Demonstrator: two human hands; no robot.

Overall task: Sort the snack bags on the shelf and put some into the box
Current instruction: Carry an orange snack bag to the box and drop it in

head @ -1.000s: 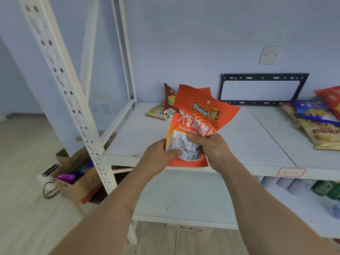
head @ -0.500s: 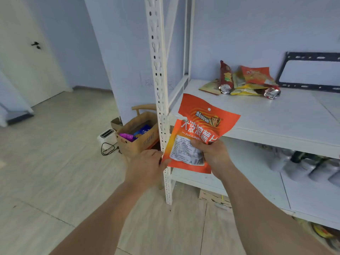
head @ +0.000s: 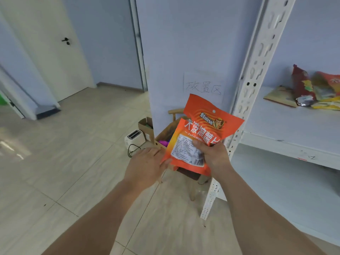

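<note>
My right hand [head: 215, 155] is shut on two orange snack bags [head: 208, 126], held upright one in front of the other, left of the white shelf's corner post [head: 257, 74]. The front bag shows a white label. My left hand [head: 145, 162] is stretched flat beside them, its fingertips touching the front bag's lower left corner. Behind the bags stands the brown cardboard box [head: 161, 137] with a purple packet [head: 163, 143] inside; the bags hide most of it. Several more snack bags [head: 311, 91] lie on the shelf board [head: 287, 129] at the right.
The box rests on a wooden chair [head: 192, 189] against a wall pillar bearing a handwritten paper sign [head: 203, 87]. A white toaster [head: 135, 138] with a black cord and a small open carton [head: 145, 124] sit on the tiled floor. A white door [head: 55, 52] is at the left.
The view has swung left, away from the shelf toward the box. The bags stay in my right hand; my left hand has let go and now only touches the front bag's corner.
</note>
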